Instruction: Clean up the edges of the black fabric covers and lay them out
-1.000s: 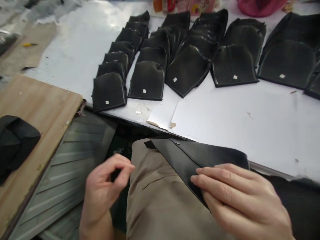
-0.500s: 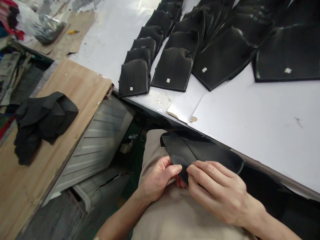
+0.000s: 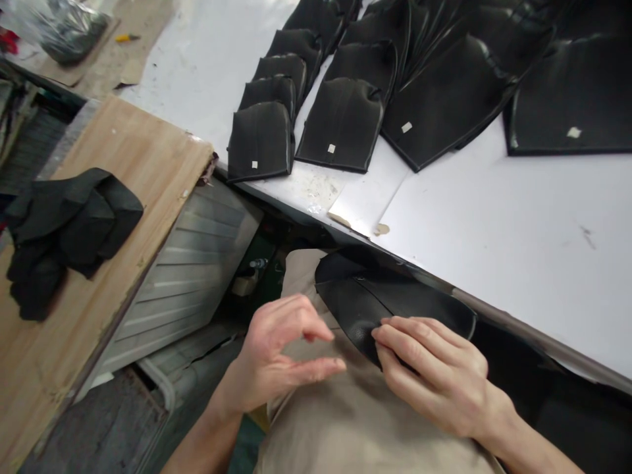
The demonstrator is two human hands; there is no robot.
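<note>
Across my lap lies a black leather-like piece [image 3: 355,296] with a seam running along it, its far side close to the table edge. My right hand [image 3: 429,368] pinches its near edge, the fingertips pressed on the material and the thumb hidden. Just left of the piece, my left hand [image 3: 286,349] hovers over the lap, thumb and fingers apart with nothing between them. Beneath both hands is beige cloth [image 3: 345,421] covering my legs.
A white-topped table [image 3: 494,237] carries rows of black leather-like pieces [image 3: 259,141] with small pale stickers. To the left, a wooden board [image 3: 162,141] holds crumpled black fabric [image 3: 79,224]. A plastic bag [image 3: 74,33] and a yellow-handled tool [image 3: 127,38] lie further back.
My left hand has let go of the black piece and moved left, its fingers parting. The right hand keeps its hold. The view has shifted slightly.
</note>
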